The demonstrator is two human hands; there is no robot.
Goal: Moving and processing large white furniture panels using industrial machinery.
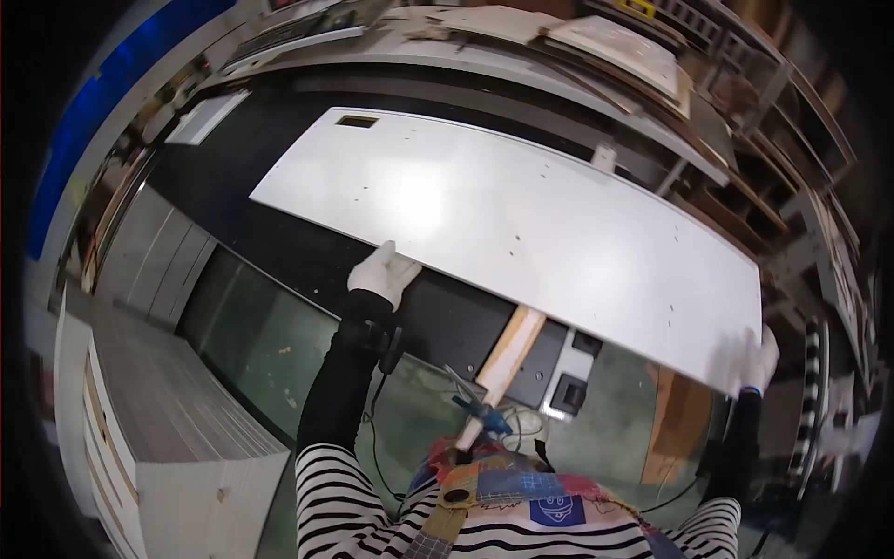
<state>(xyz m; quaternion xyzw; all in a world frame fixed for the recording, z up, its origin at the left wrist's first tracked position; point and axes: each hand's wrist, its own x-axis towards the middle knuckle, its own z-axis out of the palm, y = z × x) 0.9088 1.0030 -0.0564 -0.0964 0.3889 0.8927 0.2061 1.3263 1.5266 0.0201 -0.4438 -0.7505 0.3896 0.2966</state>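
A long white panel (466, 205) with small drilled holes and a rectangular cutout near its far left corner lies slantwise over a black work surface (223, 168). My left hand (384, 273), in a white glove, grips the panel's near edge left of its middle, thumb on top and fingers partly hidden below. At the right end, my right hand (762, 361), also gloved in white, holds the panel by its near right corner. The underside of the panel is out of sight.
Stacked grey-white boards (186, 401) stand at the lower left. A wooden strip (510, 352) with a blue clamp (484, 415) juts toward me beside a white and black device (566, 382). Behind the panel, more boards (615, 56) lie piled on a bench. Cables trail on the green floor.
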